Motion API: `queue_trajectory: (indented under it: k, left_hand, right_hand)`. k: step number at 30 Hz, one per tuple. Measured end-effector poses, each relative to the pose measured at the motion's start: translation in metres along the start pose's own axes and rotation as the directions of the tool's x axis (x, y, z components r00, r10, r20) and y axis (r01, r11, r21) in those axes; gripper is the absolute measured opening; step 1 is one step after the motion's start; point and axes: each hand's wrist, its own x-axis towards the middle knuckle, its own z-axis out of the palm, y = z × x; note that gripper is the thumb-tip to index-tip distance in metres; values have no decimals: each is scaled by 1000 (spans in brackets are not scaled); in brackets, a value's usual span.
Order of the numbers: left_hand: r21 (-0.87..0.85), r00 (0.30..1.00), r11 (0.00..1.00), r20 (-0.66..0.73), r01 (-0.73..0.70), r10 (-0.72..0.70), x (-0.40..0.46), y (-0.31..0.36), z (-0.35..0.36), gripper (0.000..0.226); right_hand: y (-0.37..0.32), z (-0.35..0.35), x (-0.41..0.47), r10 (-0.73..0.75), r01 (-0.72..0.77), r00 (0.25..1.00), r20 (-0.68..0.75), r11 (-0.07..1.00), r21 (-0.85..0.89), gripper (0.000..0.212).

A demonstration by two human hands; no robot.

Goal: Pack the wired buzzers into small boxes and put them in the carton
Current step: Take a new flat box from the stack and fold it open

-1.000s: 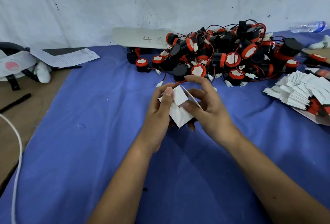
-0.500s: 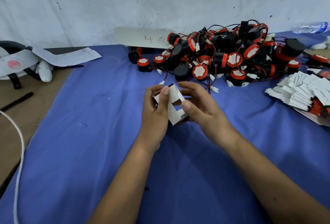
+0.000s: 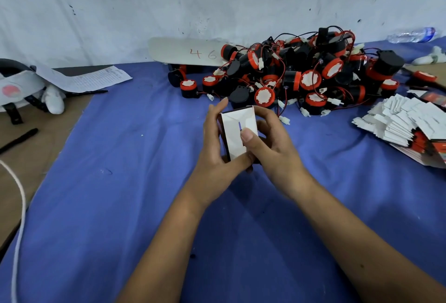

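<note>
White small box [image 3: 237, 133] sits mid-table, gripped between both hands so its end flaps fold shut: left hand [image 3: 214, 148] cups one side, right hand [image 3: 270, 148] thumb presses the flap; buzzers [image 3: 301, 73] heaped near the far edge

Both hands hold a small white box [image 3: 237, 131] above the blue cloth [image 3: 120, 182]: left hand [image 3: 214, 148] grips its left side, right hand [image 3: 272, 148] its right, thumb on the face. Buzzer pile [image 3: 301, 75] behind; flat boxes [image 3: 400, 121] stacked at right.
</note>
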Motion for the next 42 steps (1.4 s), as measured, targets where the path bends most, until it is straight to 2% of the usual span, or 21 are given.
queue_trajectory:
  k: [9,11,14,16,18,22,26,29,34,38,42]
  left_hand:
    - [-9,998,1000,-62,3,-4,0,-1,-2,66]
    - [20,997,1000,-75,-18,20,0,-2,-4,65]
    - [161,992,983,-69,-92,104,1,-5,-1,70]
    - [363,977,912,-27,-188,212,1,-6,2,66]
    - [450,958,856,-2,-256,288,1,-7,4,59]
    - [460,956,855,-45,-239,291,1,-9,9,53]
    - [470,953,858,-100,-207,285,1,-9,7,52]
    - [481,951,859,-142,-175,273,2,-9,5,52]
    - [524,942,815,-67,-248,329,0,-11,7,57]
    - [579,941,772,-24,-261,337,1,-10,7,59]
    - [654,929,708,-21,-268,370,3,-8,0,81]
  right_hand:
    - [-7,-11,2,44,-86,986,164,961,264,58]
    - [-8,-10,2,44,-87,986,160,959,271,59]
    - [-5,-7,2,83,-96,993,81,979,178,65]
    - [-3,-6,3,93,-98,995,40,988,122,71]
    - [-3,-7,3,84,-88,996,33,991,103,75]
    - [-2,-9,2,80,-82,996,26,989,121,74]
    - [-3,-13,4,62,-87,993,102,962,259,57]
    - [-5,-16,4,57,-110,985,165,935,337,55]
    - [0,-12,3,74,-86,994,84,984,154,68]
    - [2,-13,4,71,-76,996,45,991,108,50]
    - [2,-15,4,61,-62,998,7,998,32,48]
